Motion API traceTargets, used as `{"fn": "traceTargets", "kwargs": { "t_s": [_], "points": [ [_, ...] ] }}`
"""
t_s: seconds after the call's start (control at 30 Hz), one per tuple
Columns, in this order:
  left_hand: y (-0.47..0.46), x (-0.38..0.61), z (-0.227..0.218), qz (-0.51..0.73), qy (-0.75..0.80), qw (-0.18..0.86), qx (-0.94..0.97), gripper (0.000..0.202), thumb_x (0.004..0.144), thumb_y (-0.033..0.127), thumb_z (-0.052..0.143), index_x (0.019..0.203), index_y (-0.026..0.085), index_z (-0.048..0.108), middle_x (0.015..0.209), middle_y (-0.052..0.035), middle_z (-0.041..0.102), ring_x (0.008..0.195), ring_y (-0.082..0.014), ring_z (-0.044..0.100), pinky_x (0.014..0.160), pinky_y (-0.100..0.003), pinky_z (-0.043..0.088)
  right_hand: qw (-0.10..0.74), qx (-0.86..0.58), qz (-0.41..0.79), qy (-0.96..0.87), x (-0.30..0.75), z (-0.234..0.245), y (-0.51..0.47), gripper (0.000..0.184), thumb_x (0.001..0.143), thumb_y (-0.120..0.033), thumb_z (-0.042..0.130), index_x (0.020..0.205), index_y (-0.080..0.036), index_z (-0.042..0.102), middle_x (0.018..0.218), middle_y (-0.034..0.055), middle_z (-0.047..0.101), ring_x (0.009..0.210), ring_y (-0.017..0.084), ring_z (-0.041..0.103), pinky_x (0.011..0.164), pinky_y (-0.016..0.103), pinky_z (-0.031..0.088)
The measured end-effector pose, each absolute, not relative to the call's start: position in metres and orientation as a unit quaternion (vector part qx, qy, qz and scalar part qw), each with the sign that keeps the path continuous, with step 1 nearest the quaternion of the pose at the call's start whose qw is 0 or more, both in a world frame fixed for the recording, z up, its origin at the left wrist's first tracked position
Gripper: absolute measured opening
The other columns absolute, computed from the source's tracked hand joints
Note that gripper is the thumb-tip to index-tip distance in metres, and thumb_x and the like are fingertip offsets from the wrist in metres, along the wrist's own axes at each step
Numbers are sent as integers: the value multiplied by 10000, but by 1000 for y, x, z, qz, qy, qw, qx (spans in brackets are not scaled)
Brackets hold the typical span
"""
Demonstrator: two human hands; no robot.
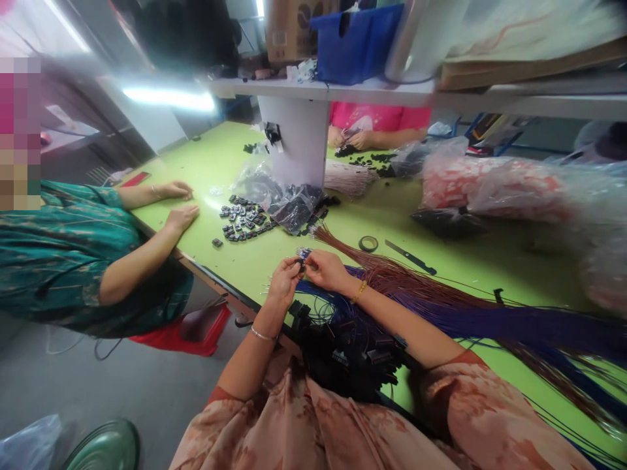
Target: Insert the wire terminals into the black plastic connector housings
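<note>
My left hand [283,282] is closed, pinching a small black connector [300,264] between thumb and fingers. Close against it, my right hand [327,269] is closed too, its fingertips at the connector; what they pinch is too small to make out. Blue wires [441,314] run beneath my right forearm, and their metal-tipped ends [304,252] show just beyond my fingers. Brown wires [386,271] lie alongside on the green table [235,264]. A heap of black connectors [347,352] with wires sits between my forearms, against my body.
Loose black connector pieces [245,219] and a plastic bag of dark parts [296,205] lie ahead. A tape roll [368,244] and a black-handled knife [410,256] are right of them. Co-workers' hands rest at left [181,205] and work beyond the post [355,139]. A shelf [294,89] overhangs.
</note>
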State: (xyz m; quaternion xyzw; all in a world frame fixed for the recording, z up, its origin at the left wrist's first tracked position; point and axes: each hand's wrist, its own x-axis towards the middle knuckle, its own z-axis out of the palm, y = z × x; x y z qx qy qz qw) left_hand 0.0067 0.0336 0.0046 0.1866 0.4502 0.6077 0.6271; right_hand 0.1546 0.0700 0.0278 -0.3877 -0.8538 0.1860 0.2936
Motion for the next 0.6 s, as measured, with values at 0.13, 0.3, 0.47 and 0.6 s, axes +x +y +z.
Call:
{"fn": "traceTargets", "kwargs": {
  "t_s": [0.13,0.3,0.47,0.6],
  "points": [
    [34,9,7,611,454,625,176,229,645,87,749,834,133,628,764,-17,665,674,-91,611,667,-223,475,317,-404,272,-814,153,26,72,83,750,-206,571,676,-169,572,631,3,571,572,114,440,562,241,289],
    [33,11,6,602,460,625,188,243,641,124,764,846,145,634,781,-10,665,673,-84,605,656,-217,477,317,-428,421,-734,151,22,77,127,752,-240,540,670,-154,585,593,-13,559,550,101,439,541,221,311],
    [32,13,5,613,449,619,199,287,633,158,783,876,149,630,803,-16,668,697,-94,607,703,-243,485,336,-415,343,-773,151,23,76,101,747,-207,536,670,-159,580,588,-22,543,556,96,438,552,219,296],
    [31,16,5,625,449,612,181,282,625,157,780,864,143,632,811,-16,661,713,-96,606,717,-249,480,319,-397,344,-789,153,25,75,96,771,-201,525,701,-161,579,614,-16,566,558,96,443,548,213,295]
  ]
}}
